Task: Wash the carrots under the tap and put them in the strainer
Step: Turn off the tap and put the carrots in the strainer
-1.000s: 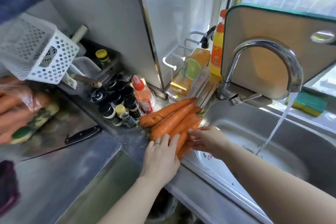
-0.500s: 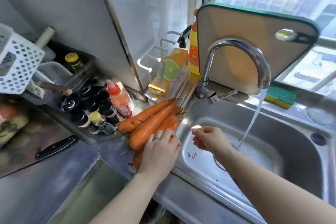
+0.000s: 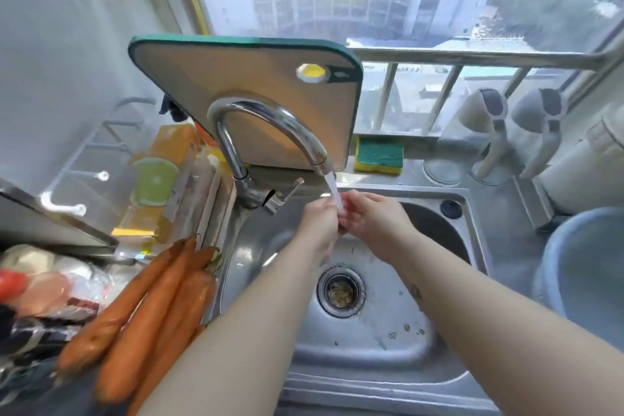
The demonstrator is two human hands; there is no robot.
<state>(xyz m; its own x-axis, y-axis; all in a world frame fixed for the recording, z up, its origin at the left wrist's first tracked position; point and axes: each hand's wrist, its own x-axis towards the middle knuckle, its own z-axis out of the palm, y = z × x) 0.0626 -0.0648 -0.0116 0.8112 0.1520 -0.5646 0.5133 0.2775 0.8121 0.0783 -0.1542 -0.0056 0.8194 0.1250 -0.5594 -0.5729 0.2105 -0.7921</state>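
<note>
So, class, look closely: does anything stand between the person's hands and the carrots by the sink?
Nothing visible does. The left hand and right hand are under the stream from the tap, over the sink. The carrots lie uncovered just left of it, with only the low rim between.

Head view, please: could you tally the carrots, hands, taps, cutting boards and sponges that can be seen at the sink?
Carrots: 3 plainly visible; others may be hidden
Hands: 2, the left hand and the right hand
Tap: 1
Cutting board: 1
Sponge: 1
Total: 8
</note>
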